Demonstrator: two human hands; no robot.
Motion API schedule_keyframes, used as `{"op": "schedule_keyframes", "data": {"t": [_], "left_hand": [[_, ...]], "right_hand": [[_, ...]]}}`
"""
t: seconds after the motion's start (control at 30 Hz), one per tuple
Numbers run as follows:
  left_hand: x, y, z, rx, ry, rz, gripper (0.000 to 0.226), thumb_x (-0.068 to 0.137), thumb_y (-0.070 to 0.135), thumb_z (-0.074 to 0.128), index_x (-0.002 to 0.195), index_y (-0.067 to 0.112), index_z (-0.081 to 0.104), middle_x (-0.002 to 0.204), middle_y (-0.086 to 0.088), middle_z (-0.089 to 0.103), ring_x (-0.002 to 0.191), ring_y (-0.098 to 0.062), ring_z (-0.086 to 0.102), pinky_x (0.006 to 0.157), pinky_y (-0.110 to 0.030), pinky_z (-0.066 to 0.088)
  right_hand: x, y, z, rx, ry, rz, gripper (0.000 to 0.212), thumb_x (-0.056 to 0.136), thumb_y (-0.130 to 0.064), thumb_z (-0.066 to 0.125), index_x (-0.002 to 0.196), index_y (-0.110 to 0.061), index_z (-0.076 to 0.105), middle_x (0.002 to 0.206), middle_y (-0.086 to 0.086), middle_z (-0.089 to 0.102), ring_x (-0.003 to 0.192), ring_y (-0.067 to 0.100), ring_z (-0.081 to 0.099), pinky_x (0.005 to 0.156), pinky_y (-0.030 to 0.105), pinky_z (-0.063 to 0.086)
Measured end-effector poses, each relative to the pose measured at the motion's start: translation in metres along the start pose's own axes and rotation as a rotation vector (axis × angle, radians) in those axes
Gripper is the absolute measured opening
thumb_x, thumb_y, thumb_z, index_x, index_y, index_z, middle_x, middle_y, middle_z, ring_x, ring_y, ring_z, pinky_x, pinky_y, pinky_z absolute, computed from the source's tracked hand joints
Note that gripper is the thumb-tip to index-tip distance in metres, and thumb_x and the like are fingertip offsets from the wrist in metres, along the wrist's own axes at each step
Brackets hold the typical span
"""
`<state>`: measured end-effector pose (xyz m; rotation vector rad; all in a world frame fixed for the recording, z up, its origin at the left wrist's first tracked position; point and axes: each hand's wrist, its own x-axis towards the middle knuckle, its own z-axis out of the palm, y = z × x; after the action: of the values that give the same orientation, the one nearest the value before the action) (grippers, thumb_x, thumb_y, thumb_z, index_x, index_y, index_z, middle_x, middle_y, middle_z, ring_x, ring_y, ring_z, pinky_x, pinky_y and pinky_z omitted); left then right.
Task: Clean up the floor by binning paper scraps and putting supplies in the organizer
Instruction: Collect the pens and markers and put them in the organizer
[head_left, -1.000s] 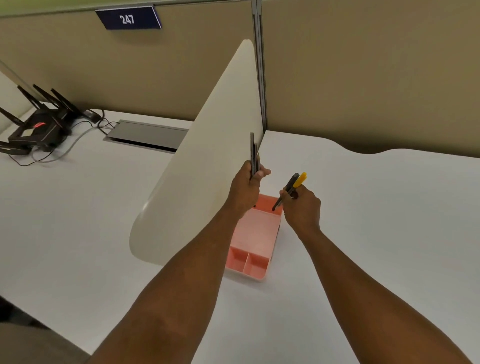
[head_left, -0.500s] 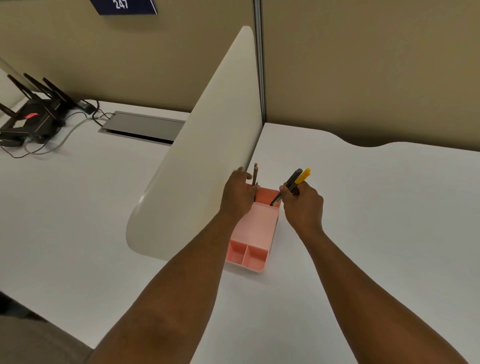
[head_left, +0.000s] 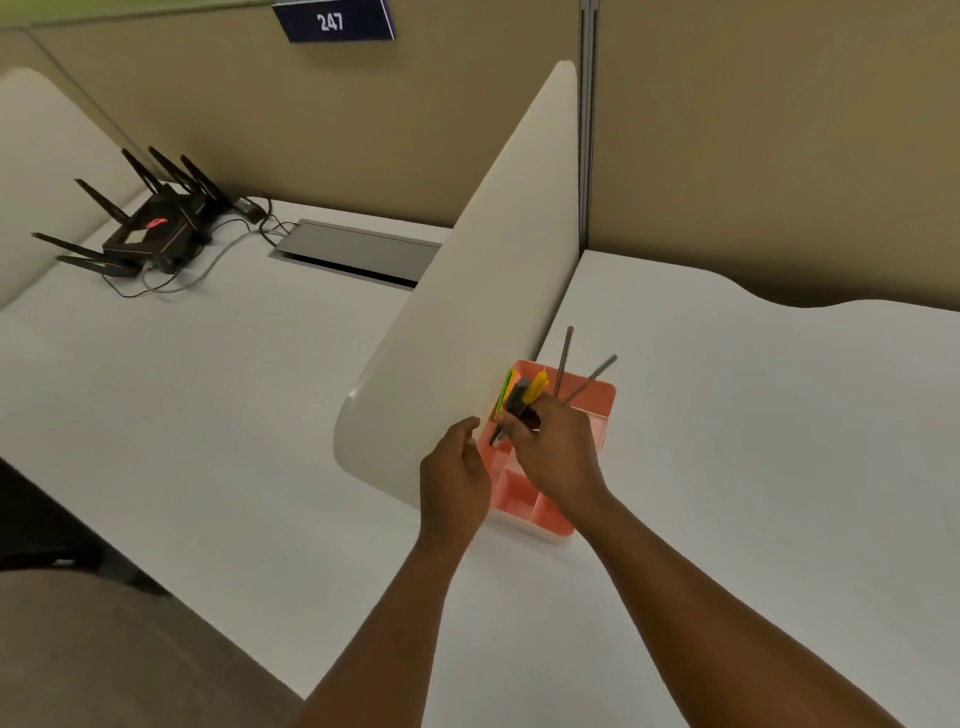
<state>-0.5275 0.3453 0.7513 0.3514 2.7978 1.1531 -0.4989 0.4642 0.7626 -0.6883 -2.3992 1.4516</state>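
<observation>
Right grip (head_left: 553, 447) pinches markers (head_left: 524, 395) over organizer (head_left: 597, 415), divider (head_left: 467, 338) crowding alongside.

The organizer (head_left: 597, 415) looks smooth pink plastic; the desk (head_left: 753, 467) matt white; the divider (head_left: 467, 338) matt cream.

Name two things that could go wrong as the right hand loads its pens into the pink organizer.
The right hand grips several pens at once; one could slip onto the white desk. Two thin pencils lean loosely in the pink plastic organizer, which sits beside the cream divider panel; a knock might tip them out.
</observation>
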Motion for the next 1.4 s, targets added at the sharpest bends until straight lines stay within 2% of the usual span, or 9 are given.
{"op": "schedule_keyframes", "data": {"t": [0.1,0.27,0.47,0.6,0.73,0.87,0.97,1.17,1.4], "left_hand": [[-0.025,-0.014,0.003,-0.004,0.053,-0.109,0.03,0.098,0.009,0.047,0.125,0.011,0.06,0.124,-0.006,0.065,0.118,-0.023,0.06,0.107,-0.039,0.044],[-0.042,-0.024,0.004,-0.006,0.094,-0.22,0.03,0.098,0.01,0.048,0.126,0.011,0.06,0.125,-0.005,0.065,0.118,-0.022,0.061,0.107,-0.036,0.044],[-0.049,-0.03,0.002,-0.029,0.046,-0.349,0.031,0.096,0.017,0.055,0.125,0.01,0.06,0.124,-0.007,0.066,0.117,-0.025,0.061,0.103,-0.031,0.043],[-0.054,-0.035,-0.001,-0.05,0.007,-0.413,0.028,0.096,0.016,0.055,0.122,0.012,0.061,0.124,-0.007,0.066,0.114,-0.025,0.061,0.098,-0.03,0.045],[-0.063,-0.044,-0.01,-0.125,-0.02,-0.485,0.031,0.093,0.009,0.051,0.122,0.014,0.06,0.124,-0.002,0.064,0.113,-0.02,0.058,0.092,-0.025,0.042],[-0.07,-0.052,-0.018,-0.156,-0.02,-0.516,0.031,0.092,0.011,0.05,0.12,0.018,0.06,0.118,0.003,0.065,0.1,-0.013,0.055,0.084,-0.023,0.04],[-0.073,-0.054,-0.022,-0.154,-0.037,-0.516,0.032,0.093,0.012,0.05,0.123,0.018,0.058,0.116,0.005,0.066,0.098,-0.012,0.054,0.083,-0.023,0.039],[-0.079,-0.057,-0.021,-0.124,-0.101,-0.497,0.031,0.094,0.016,0.049,0.123,0.021,0.059,0.118,0.005,0.064,0.097,-0.01,0.051,0.084,-0.023,0.04],[-0.075,-0.053,-0.02,-0.114,-0.062,-0.418,0.035,0.093,0.02,0.057,0.128,0.019,0.054,0.12,0.002,0.067,0.101,-0.012,0.062,0.085,-0.021,0.044]], "right_hand": [[0.005,-0.001,0.019,-0.179,-0.152,-0.044,0.017,0.093,-0.024,0.058,0.103,-0.011,0.062,0.092,0.008,0.07,0.081,0.024,0.064,0.073,0.03,0.048],[0.003,0.003,0.042,-0.507,-0.37,-0.137,0.013,0.094,-0.015,0.051,0.104,-0.013,0.06,0.102,0.01,0.064,0.09,0.028,0.063,0.079,0.034,0.051],[-0.015,0.01,0.051,-0.487,-0.445,-0.131,0.034,0.089,-0.014,0.063,0.122,-0.015,0.058,0.118,0.008,0.063,0.101,0.024,0.062,0.09,0.031,0.05],[-0.033,0.015,0.038,-0.409,-0.302,-0.096,0.045,0.088,-0.021,0.067,0.13,-0.022,0.053,0.134,0.001,0.055,0.117,0.021,0.055,0.101,0.034,0.044],[-0.049,0.031,0.0,-0.273,0.182,-0.02,0.027,0.089,-0.027,0.062,0.114,-0.021,0.053,0.105,0.0,0.061,0.095,0.017,0.057,0.077,0.031,0.049],[-0.039,0.056,-0.041,-0.012,0.458,0.336,0.056,0.077,-0.037,0.077,0.114,-0.017,0.041,0.095,0.005,0.06,0.087,0.025,0.062,0.071,0.028,0.041],[-0.014,0.066,-0.061,0.032,0.4,0.377,0.07,0.075,-0.038,0.079,0.127,-0.014,0.039,0.103,0.011,0.063,0.096,0.027,0.06,0.08,0.03,0.041],[0.033,0.069,-0.069,-0.237,0.195,0.235,0.012,0.087,-0.013,0.063,0.099,-0.011,0.067,0.1,0.007,0.072,0.079,0.014,0.057,0.074,0.02,0.037],[0.063,0.048,-0.084,-0.39,0.157,0.029,0.011,0.087,-0.006,0.062,0.094,-0.004,0.071,0.093,0.012,0.072,0.084,0.026,0.066,0.072,0.021,0.04]]}}
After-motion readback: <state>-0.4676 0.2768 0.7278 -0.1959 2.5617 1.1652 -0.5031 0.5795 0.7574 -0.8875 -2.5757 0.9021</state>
